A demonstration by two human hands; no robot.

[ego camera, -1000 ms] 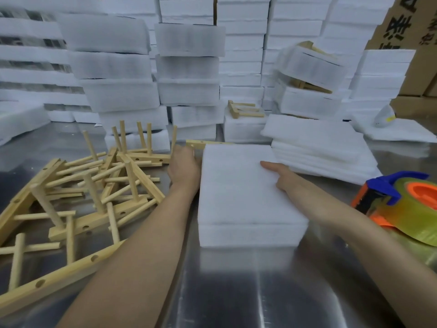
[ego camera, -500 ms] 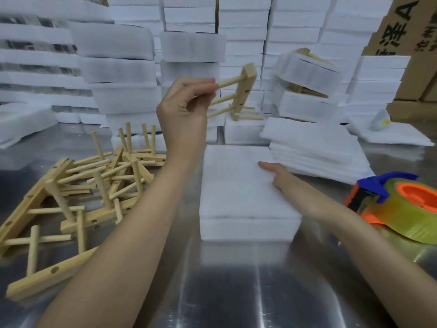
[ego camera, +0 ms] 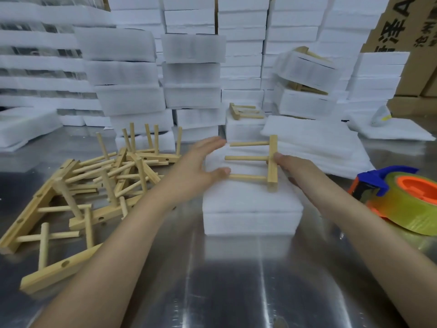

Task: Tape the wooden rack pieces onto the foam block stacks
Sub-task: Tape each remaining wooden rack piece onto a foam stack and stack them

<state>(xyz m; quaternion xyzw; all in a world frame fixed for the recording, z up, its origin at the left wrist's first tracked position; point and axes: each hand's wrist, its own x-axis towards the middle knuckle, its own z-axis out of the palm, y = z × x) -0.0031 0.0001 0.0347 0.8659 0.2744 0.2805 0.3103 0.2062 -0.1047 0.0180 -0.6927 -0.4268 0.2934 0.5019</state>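
Note:
A white foam block stack (ego camera: 250, 204) lies on the metal table (ego camera: 236, 280) in front of me. On its top lies a small wooden rack piece (ego camera: 272, 162), a short bar with three pegs pointing left. My right hand (ego camera: 292, 166) touches the bar from the right side with its thumb against the wood. My left hand (ego camera: 203, 166) hovers at the peg ends with fingers spread and straight, the thumb near the nearest peg tip. A tape dispenser (ego camera: 399, 197) with clear tape sits at the right.
A heap of wooden rack pieces (ego camera: 99, 185) covers the table's left side. Loose foam sheets (ego camera: 314, 143) lie behind the stack to the right. Tall piles of foam blocks (ego camera: 189, 67) wall off the back, one block carrying another rack piece (ego camera: 243, 112). Cardboard boxes (ego camera: 402, 31) stand far right.
My left hand brought the rack piece down from the air onto the foam stack and let go of it. My right hand moved up against the bar.

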